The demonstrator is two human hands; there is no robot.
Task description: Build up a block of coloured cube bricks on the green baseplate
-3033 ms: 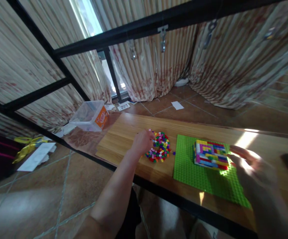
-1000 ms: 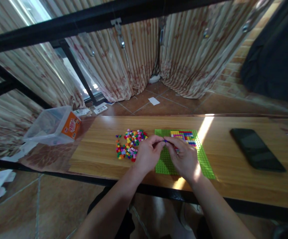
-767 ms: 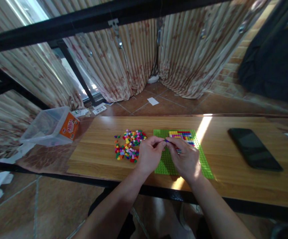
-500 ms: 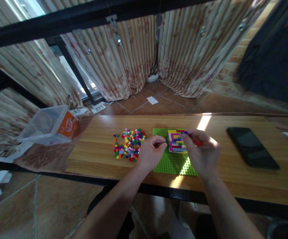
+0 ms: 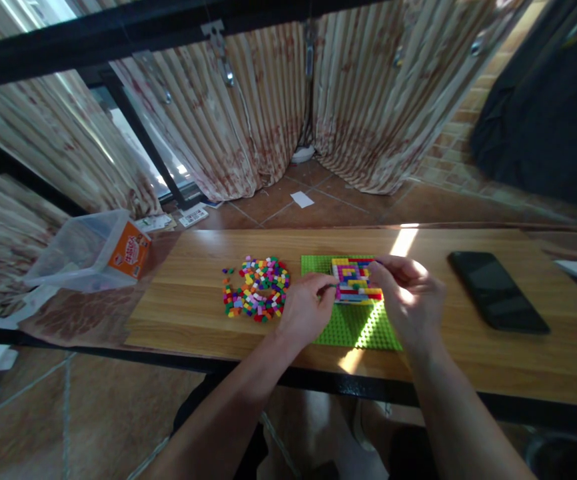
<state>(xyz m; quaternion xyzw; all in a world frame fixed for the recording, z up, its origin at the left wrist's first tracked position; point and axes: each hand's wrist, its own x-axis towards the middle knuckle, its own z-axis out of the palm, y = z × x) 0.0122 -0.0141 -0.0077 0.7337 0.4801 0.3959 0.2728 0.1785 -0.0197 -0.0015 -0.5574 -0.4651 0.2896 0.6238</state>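
Note:
A block build of many-coloured toy bricks stands on a green studded baseplate. My left hand is at its left side, thumb and forefinger pinched together close to the bricks. What those fingertips hold, if anything, is too small to name. At the build's right edge is my right hand, its thumb and fingers closed near the upper right corner. Whatever lies between them is hidden. Red bricks show along the build's right end. Left of the baseplate lies a loose pile of small coloured bricks.
A black phone lies on the wooden table at the right. Beyond the table's left end, a clear plastic box with an orange label sits on the floor. Curtains hang behind. A sunlight streak crosses the baseplate.
My right hand has shifted slightly right and opened up more of the build's right side to view. The red brick seen under its fingers earlier no longer shows there. My left hand stays close by.

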